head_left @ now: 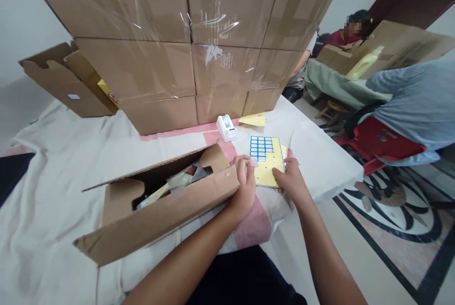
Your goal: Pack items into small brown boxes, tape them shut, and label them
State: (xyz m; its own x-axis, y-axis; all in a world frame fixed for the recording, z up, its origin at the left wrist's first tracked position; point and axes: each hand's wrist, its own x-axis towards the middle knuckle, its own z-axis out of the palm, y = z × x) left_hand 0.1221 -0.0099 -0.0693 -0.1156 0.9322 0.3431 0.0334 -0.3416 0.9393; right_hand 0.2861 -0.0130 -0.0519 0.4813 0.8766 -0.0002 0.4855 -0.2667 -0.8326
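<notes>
A yellow sticker sheet (266,160) with blue-edged labels at its top lies on the white cloth. My right hand (291,179) presses on the sheet's lower right edge with fingers curled. My left hand (244,179) is at the sheet's left edge, fingers pinched around a small label I can barely make out. An open cardboard box (159,210) with packed items inside lies just left of my left hand.
A wall of taped cardboard boxes (192,44) stands behind. A small white device (226,127) and a yellow paper (254,119) lie before it. An open box (67,79) sits at the far left. Other people sit at the right, beside a red chair (380,141).
</notes>
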